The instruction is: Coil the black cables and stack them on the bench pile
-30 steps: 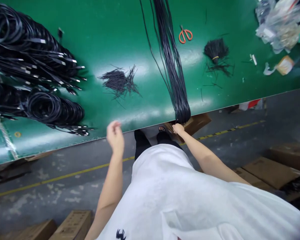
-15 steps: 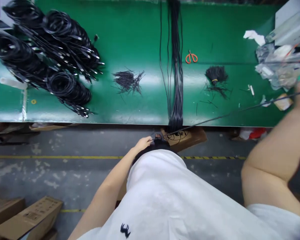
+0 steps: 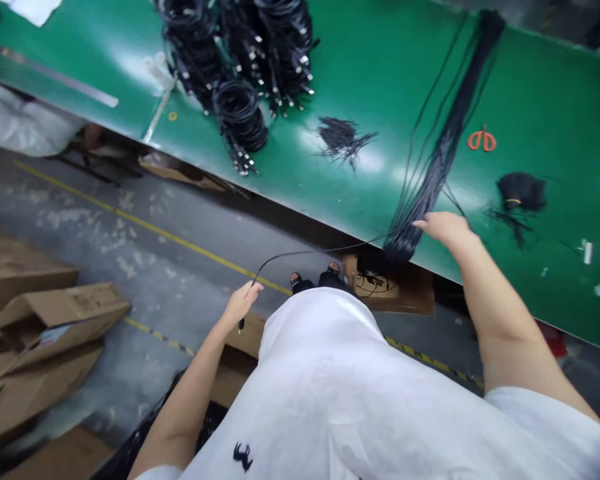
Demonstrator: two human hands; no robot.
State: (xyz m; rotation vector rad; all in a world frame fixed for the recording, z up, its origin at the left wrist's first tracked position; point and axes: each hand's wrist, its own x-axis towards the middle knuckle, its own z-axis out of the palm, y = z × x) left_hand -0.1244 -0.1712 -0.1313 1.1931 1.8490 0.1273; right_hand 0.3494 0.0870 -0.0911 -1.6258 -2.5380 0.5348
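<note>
A single black cable (image 3: 310, 252) stretches between my two hands. My left hand (image 3: 241, 303) is closed on one end of it, low beside my white shirt, above the grey floor. My right hand (image 3: 446, 227) pinches the cable over the front edge of the green table (image 3: 370, 67), next to the long bundle of black cables (image 3: 443, 147) that hangs off the edge. The bundle's lower end drops toward a brown box (image 3: 410, 287) under the table.
Coiled black cables (image 3: 240, 60) are heaped at the table's far left. A small pile of black ties (image 3: 343, 137), orange scissors (image 3: 481, 139) and a banded tuft of ties (image 3: 520, 192) lie on the table. Cardboard boxes (image 3: 35, 333) stand on the floor at left. Another person's white sleeve (image 3: 15, 120) shows at far left.
My view has swung left. My right hand came down from far right to the table edge by the bundle. My left hand moved out left, drawing the single cable with it.
</note>
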